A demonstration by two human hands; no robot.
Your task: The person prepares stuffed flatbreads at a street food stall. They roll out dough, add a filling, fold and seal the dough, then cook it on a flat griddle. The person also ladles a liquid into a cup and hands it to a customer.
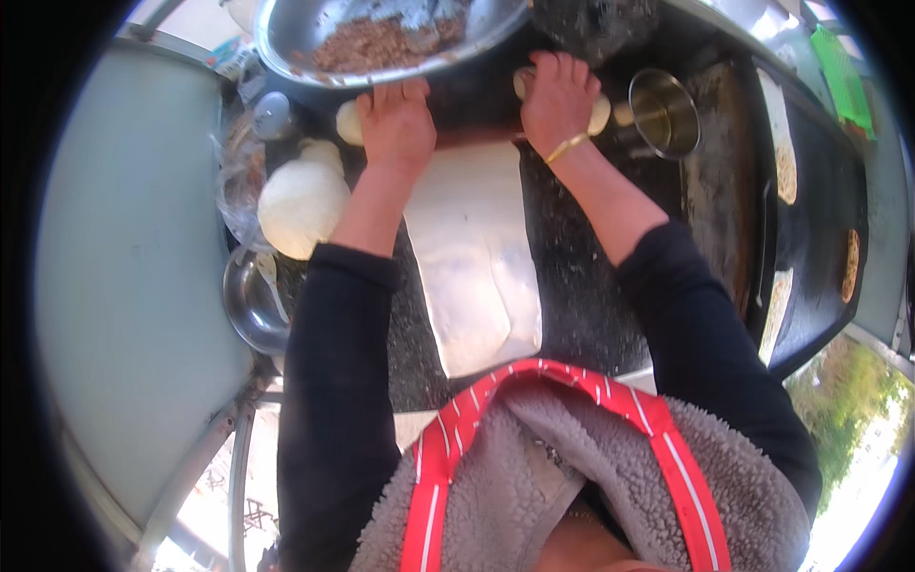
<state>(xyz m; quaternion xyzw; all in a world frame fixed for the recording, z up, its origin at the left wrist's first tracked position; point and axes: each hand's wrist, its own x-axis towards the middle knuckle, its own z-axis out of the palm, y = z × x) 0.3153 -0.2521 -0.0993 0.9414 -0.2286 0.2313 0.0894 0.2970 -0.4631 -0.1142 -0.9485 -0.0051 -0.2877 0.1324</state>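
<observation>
A long, thin dough sheet (472, 243) lies flat on the black speckled counter (586, 286) before me, one fold line running along its near half. My left hand (397, 125) is palm down by its far left corner, against a pale rounded piece (349, 123) that looks like dough. Past the far right corner, my right hand (559, 93) curls over another pale piece (599, 116), which shows on both sides of it. A blurred reddish strip (477, 134) crosses between my hands at the sheet's far edge. My palms hide what they press on.
Beyond my hands sits a metal bowl (286, 57) of brown filling. A large dough lump (304, 204) and a steel bowl (239, 304) with a white spoon (271, 286) are at left. On the right stand a metal cup (665, 114) of yellowish liquid and a dark griddle (815, 236).
</observation>
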